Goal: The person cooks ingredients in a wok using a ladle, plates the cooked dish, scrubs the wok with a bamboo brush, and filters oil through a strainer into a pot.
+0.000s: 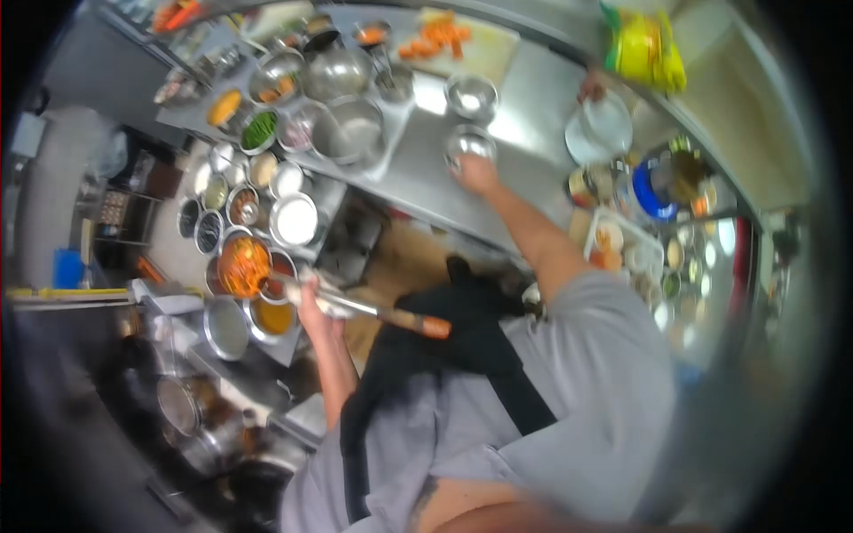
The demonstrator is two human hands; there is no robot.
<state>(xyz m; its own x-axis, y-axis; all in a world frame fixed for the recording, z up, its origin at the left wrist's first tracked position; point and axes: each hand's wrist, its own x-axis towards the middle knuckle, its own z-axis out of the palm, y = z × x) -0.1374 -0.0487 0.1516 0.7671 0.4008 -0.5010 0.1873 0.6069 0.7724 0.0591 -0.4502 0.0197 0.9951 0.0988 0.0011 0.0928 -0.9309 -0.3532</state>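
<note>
My left hand [309,300] is closed around the metal shaft of a long-handled pan [245,265], whose grip ends in orange-brown wood [431,327]. The pan's round head holds orange, sauced food and hangs over the tubs at left. Something white, like a cloth [333,309], shows beside that hand. My right arm stretches over the steel counter, where my right hand [478,171] grips the near rim of a small metal bowl [471,142]. Blur hides the exact placing of its fingers. Another metal bowl [472,96] stands just beyond.
Several tubs of ingredients, one with white contents [293,219], crowd the left. Mixing bowls [338,74] and a cutting board [493,53] with orange pieces are at the back. Another person's hand [593,87] is by a white container [597,133]. Pots [180,404] stand lower left.
</note>
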